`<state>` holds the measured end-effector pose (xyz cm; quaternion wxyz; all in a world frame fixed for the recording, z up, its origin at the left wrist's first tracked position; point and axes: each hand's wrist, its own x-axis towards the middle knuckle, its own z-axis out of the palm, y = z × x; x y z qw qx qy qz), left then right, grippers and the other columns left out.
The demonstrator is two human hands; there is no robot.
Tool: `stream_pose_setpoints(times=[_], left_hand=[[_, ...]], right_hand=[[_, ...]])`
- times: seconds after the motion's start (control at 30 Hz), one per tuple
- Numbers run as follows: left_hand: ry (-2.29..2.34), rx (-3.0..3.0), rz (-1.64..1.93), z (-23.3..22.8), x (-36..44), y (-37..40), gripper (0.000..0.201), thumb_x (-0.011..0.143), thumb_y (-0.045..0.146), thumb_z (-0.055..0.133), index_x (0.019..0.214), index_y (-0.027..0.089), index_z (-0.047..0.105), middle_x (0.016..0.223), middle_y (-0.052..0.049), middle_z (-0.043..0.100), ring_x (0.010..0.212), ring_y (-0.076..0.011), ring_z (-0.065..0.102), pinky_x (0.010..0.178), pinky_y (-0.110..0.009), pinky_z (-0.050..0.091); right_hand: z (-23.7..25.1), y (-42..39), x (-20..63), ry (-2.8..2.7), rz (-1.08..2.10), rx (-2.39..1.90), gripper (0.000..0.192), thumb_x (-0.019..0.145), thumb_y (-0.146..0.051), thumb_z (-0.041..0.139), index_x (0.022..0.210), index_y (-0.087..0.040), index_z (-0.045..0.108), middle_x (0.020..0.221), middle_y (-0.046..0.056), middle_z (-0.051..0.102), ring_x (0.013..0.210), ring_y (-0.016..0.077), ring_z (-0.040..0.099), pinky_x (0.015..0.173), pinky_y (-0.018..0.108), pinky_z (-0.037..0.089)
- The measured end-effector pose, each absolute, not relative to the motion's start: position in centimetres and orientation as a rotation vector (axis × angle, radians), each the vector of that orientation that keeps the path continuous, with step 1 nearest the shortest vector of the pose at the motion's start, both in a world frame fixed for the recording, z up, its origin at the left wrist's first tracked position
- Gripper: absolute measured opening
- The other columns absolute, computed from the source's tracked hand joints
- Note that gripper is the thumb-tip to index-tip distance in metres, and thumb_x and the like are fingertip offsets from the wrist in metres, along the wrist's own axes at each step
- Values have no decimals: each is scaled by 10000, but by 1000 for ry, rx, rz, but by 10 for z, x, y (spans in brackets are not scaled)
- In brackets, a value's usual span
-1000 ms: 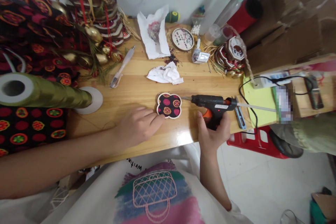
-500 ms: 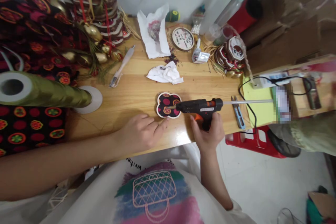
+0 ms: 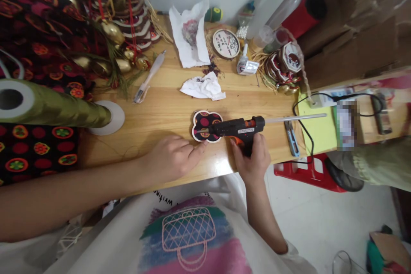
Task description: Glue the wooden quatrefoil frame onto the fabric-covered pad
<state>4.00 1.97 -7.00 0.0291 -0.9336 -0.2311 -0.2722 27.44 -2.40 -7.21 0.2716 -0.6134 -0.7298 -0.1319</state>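
Moving leftward since a second ago, the glue gun (image 3: 239,129) is now reaching over the fabric-covered piece (image 3: 206,126), where earlier its nozzle was pointing at the piece's right edge from outside it.

Right hand (image 3: 252,163): grip is wrapping closed around the gun's handle at the tabletop's near edge, index finger lying up by the orange trigger; whether the trigger is being squeezed, I cannot tell. A glue stick is projecting from the rear of the gun, away to the right of this grip.

Left hand (image 3: 171,159): grip is loosely curled, holding nothing, fingertips resting on the tabletop (image 3: 167,107) just short of the piece's near-left rim.

Piece is lying flat, face up, just beyond and between the two grips. Nozzle tip is sitting over its middle-left. No bead of glue is showing on the fabric, so judged progress: gluing is at its start, with application and anything to be stuck on still to come.

Right of the gun grip, small snips (image 3: 291,138) are lying beside the black cord. Farther out, beyond the piece: crumpled tissue (image 3: 203,87), then a round printed disc (image 3: 226,44) and a small glue bottle (image 3: 245,63).
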Motion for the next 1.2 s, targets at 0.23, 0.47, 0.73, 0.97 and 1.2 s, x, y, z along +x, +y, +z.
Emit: stream_pose_setpoints(times=[0.23,0.47,0.73,0.97,1.2], left_hand=[[-741,-2891,-842,-72,40,20,220,870,62,538,1078,84,606,542,53,566,485,-119,546,465,-277,424],[-747,-2922,-856,-75,40,20,221,881,86,544,1093,83,606,577,37,611,505,-116,572,489,-272,448],[-732,-2936,-851,-74,41,21,227,886,78,539,1104,78,601,581,37,613,504,-116,576,490,-268,461],[-706,-2938,-885,-72,40,22,211,878,58,540,1077,51,613,559,30,593,491,-124,560,470,-273,435],[-727,-2947,-848,-73,39,21,218,880,57,532,1076,71,626,567,27,606,498,-121,559,492,-266,448]], right_hand=[[-75,-24,276,-1981,-367,-1656,417,913,-354,614,1261,-174,471,850,74,664,689,177,655,552,266,531],[-77,-24,277,-1979,-354,-1659,468,905,-374,616,1304,-181,466,873,85,673,698,190,660,548,277,526],[-78,-25,276,-1964,-334,-1683,455,918,-360,584,1323,-189,470,886,85,671,722,196,657,575,289,527],[-79,-26,279,-1998,-354,-1654,567,893,-300,620,1406,-197,401,904,86,670,731,194,650,580,267,519],[-81,-26,279,-1977,-352,-1641,531,899,-284,603,1390,-200,419,906,94,669,730,202,652,573,285,522]])
